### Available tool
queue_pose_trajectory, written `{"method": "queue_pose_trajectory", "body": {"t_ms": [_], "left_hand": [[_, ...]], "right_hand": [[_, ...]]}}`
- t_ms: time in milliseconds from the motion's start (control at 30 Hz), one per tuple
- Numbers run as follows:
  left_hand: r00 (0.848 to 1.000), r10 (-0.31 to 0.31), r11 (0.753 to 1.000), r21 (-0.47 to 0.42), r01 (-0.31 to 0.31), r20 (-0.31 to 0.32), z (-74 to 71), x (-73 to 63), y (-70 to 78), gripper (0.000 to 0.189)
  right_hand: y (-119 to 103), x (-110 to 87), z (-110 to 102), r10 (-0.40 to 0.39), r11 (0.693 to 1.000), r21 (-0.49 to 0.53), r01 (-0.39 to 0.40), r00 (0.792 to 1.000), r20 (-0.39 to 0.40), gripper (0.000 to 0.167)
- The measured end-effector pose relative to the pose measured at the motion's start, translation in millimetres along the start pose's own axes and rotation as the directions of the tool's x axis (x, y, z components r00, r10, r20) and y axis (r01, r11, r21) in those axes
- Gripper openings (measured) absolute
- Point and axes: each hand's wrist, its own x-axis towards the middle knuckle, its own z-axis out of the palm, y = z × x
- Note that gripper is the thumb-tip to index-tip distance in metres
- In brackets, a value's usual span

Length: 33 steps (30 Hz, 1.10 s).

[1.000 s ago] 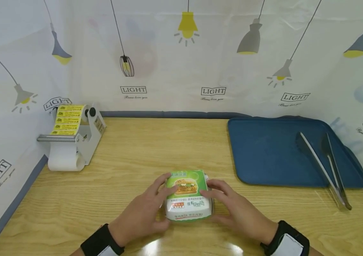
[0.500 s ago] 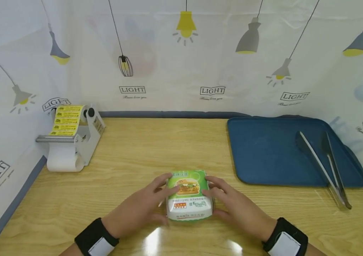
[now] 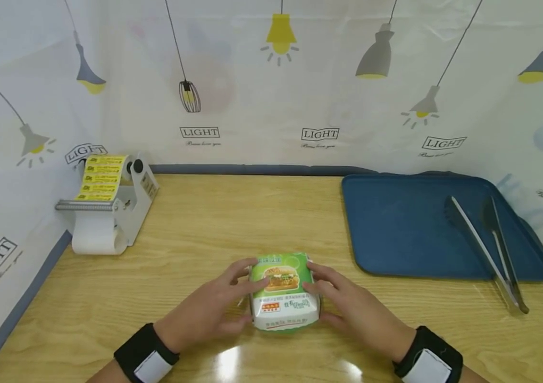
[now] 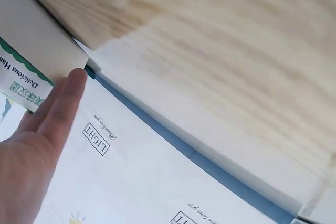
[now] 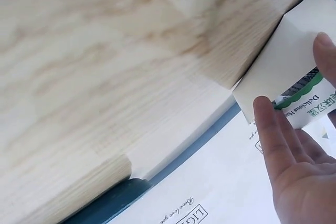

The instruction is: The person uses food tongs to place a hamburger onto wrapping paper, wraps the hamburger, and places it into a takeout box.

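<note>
In the head view, a green-and-white paper burger box with a burger picture on its lid sits on the table near the front edge, lid down. My left hand lies along its left side, index finger over the lid and thumb by the near corner. On the other side my right hand mirrors this. The left wrist view has straight fingers touching a corner of the box. In the right wrist view, the fingers and thumb rest against the box's white side.
A white label dispenser with yellow labels stands at the back left. At the back right lies a blue tray, with metal tongs whose ends stick out over its near edge. A patterned curtain encloses the wooden table.
The burger box has shifted very slightly right between both hands. My left wrist has swung a little outward to the left. The right hand has barely moved.
</note>
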Motion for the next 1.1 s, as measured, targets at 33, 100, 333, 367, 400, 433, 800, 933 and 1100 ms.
{"method": "queue_pose_trajectory", "body": {"t_ms": [33,100,333,367,400,433,800,933,1100], "left_hand": [[1.0,-0.011,1.0,0.001,0.011,-0.003,1.9,0.3,0.8,0.07],[1.0,-0.03,0.999,0.027,0.03,-0.006,6.4,1.3,3.5,0.073],[0.997,-0.057,0.988,0.139,0.063,-0.046,12.3,5.1,10.5,0.085],[0.998,-0.053,0.989,0.138,0.059,-0.047,11.9,5.9,10.3,0.086],[0.998,-0.042,0.989,0.137,0.048,-0.043,11.6,6.7,9.9,0.086],[0.999,-0.028,0.991,0.131,0.033,-0.039,11.3,7.3,9.5,0.086],[0.998,-0.064,0.962,-0.267,0.065,0.013,2.3,5.7,8.5,0.079],[0.993,-0.108,0.907,-0.406,0.116,0.042,0.6,6.4,10.7,0.075],[0.992,-0.114,0.863,-0.489,0.123,0.05,-0.8,6.3,12.2,0.069]], "right_hand": [[-0.5,-0.5,0.0,-0.006,1.0,-0.011,0.006,1.0,-0.004,0.061],[-1.9,-1.2,-0.2,-0.014,0.999,-0.033,0.014,1.0,-0.002,0.062],[-7.1,-2.0,-3.2,0.032,0.998,-0.063,-0.027,0.996,0.089,0.072],[-7.0,-2.3,-2.7,0.042,0.997,-0.061,-0.036,0.995,0.093,0.072],[-6.6,-2.6,-2.1,0.049,0.997,-0.061,-0.043,0.994,0.096,0.072],[-6.2,-2.6,-1.5,0.05,0.997,-0.06,-0.045,0.995,0.092,0.072],[-10.6,7.9,-24.2,0.134,0.945,0.29,-0.153,0.987,0.084,0.061],[-21.6,12.7,-22.1,0.158,0.957,0.24,-0.161,0.987,0.032,0.071],[-28.4,15.8,-13.7,0.123,0.987,0.12,-0.11,0.987,-0.104,0.067]]}}
